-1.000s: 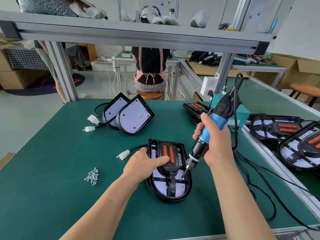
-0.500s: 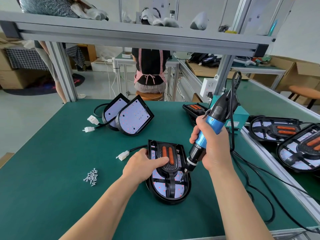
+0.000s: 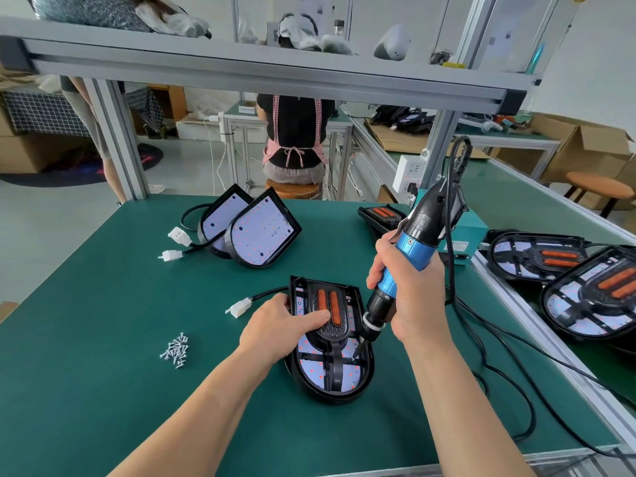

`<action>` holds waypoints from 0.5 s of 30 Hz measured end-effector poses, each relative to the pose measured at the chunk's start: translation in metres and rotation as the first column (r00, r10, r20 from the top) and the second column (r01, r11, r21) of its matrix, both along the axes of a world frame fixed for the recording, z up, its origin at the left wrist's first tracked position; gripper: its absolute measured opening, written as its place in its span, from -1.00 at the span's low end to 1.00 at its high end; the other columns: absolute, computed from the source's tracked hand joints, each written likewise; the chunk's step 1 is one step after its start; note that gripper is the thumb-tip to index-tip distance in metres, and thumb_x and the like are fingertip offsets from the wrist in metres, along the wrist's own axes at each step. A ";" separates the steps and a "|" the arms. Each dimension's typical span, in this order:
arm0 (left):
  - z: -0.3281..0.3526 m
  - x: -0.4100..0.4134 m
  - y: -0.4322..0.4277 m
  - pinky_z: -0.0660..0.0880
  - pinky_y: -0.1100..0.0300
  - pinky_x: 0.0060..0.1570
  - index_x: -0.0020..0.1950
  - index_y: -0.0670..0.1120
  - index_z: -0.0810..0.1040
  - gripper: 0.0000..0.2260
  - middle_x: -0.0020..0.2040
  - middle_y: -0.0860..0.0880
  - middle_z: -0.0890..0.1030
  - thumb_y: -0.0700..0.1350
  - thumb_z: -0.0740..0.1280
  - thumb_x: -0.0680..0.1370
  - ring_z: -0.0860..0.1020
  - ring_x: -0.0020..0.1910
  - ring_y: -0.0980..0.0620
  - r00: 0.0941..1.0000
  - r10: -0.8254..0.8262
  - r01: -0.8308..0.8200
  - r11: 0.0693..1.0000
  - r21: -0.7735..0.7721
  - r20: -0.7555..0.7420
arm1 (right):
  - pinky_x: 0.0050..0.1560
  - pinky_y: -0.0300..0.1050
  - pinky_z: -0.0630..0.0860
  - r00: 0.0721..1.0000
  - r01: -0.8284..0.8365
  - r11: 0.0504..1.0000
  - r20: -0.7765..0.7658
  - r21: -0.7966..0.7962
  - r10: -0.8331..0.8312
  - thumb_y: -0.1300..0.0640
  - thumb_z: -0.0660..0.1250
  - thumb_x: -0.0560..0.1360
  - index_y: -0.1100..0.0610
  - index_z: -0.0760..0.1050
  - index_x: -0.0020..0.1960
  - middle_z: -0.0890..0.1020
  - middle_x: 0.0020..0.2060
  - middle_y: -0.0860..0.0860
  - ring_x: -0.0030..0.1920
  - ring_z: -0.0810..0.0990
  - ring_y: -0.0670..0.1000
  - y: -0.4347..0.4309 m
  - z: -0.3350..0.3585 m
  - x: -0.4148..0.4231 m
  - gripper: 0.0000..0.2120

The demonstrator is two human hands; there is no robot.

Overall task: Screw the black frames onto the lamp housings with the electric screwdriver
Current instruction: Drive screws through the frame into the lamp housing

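A lamp housing [image 3: 344, 390] with a black frame [image 3: 335, 368] and two orange strips lies on the green table [image 3: 86, 373] in front of me. My left hand [image 3: 280, 327] grips its left edge, thumb lying across the frame. My right hand [image 3: 409, 290] grips the blue and black electric screwdriver [image 3: 413, 249], held tilted. The bit touches the frame's lower right part, at a screw point. A small pile of loose screws [image 3: 175, 351] lies to the left.
Two housings without frames [image 3: 251, 228] lean together at the back, with white plugs on cables. Another framed lamp [image 3: 380, 215] lies behind the screwdriver. Framed lamps [image 3: 568, 280] lie on the right bench. The tool's black cable [image 3: 499, 356] runs across the table's right side. A person sits beyond the table.
My right hand moved the screwdriver left and down, bringing the bit from the frame's right edge onto a point lower on the frame. My left hand stayed on the housing.
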State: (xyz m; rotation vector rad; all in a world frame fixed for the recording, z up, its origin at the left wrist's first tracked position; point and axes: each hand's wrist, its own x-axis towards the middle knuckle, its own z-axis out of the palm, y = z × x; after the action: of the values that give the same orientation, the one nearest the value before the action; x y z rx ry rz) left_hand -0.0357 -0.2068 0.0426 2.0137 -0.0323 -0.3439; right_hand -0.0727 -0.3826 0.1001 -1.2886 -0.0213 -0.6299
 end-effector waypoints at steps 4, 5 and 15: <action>-0.002 0.000 0.000 0.57 -0.08 0.16 0.11 0.04 0.59 -0.31 0.03 0.05 0.69 0.39 0.44 0.11 0.66 0.04 -0.03 1.000 0.008 -0.008 1.000 -0.004 -0.007 | -0.32 -0.11 0.46 1.000 -0.019 1.000 0.022 -0.004 0.020 0.22 0.39 0.42 -0.03 0.46 -0.25 0.46 -0.51 0.06 -0.50 0.43 0.06 0.002 0.002 -0.001 -0.81; -0.002 0.000 0.000 0.57 -0.08 0.16 0.10 0.05 0.59 -0.33 0.03 0.07 0.69 0.39 0.45 0.11 0.66 0.04 -0.02 1.000 0.010 -0.010 1.000 -0.009 -0.006 | -0.32 -0.12 0.46 1.000 -0.018 1.000 0.024 -0.009 0.018 0.22 0.38 0.42 -0.05 0.46 -0.29 0.45 -0.52 0.07 -0.50 0.42 0.07 0.001 0.002 -0.002 -0.78; -0.004 -0.001 -0.001 0.57 -0.08 0.15 0.07 0.03 0.59 -0.36 0.00 0.05 0.70 0.37 0.44 0.12 0.66 0.02 -0.03 1.000 0.020 -0.020 1.000 -0.013 0.001 | -0.33 -0.09 0.44 0.984 -0.169 0.982 0.035 -0.087 0.173 0.17 0.39 0.37 -0.02 0.48 -0.25 0.44 -0.54 0.10 -0.52 0.40 0.08 0.004 -0.001 -0.001 -0.87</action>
State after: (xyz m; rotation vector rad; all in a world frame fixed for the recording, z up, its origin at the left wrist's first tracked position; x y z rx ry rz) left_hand -0.0365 -0.2078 0.0387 1.9999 -0.0153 -0.3295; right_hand -0.0734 -0.3785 0.0989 -1.3379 -0.1935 -0.5130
